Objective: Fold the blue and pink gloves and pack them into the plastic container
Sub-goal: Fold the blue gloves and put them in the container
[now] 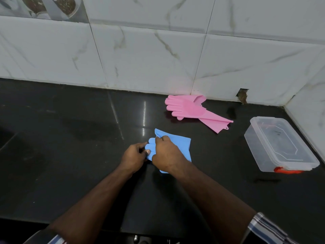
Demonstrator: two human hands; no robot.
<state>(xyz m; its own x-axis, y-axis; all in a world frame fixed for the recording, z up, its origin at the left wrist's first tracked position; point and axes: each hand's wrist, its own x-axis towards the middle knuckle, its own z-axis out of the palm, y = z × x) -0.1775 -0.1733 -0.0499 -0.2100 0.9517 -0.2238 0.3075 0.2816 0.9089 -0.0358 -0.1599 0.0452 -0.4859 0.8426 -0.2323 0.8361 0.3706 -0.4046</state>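
Observation:
The blue gloves [182, 147] lie folded on the black counter in the middle of the view. My right hand [167, 154] rests on top of them and pinches an upper edge. My left hand [134, 156] grips the blue fingertips at the left side. The pink gloves [188, 107] lie flat near the back wall, fingers pointing left, cuffs stretched toward the right. The clear plastic container [279, 143] stands open at the right, with an orange clasp on its near end.
The black stone counter [70, 138] runs to a white marble-tiled wall [158, 59] at the back and at the right corner. A small hole in the tile [242, 95] sits behind the container. The counter's front edge is at the bottom.

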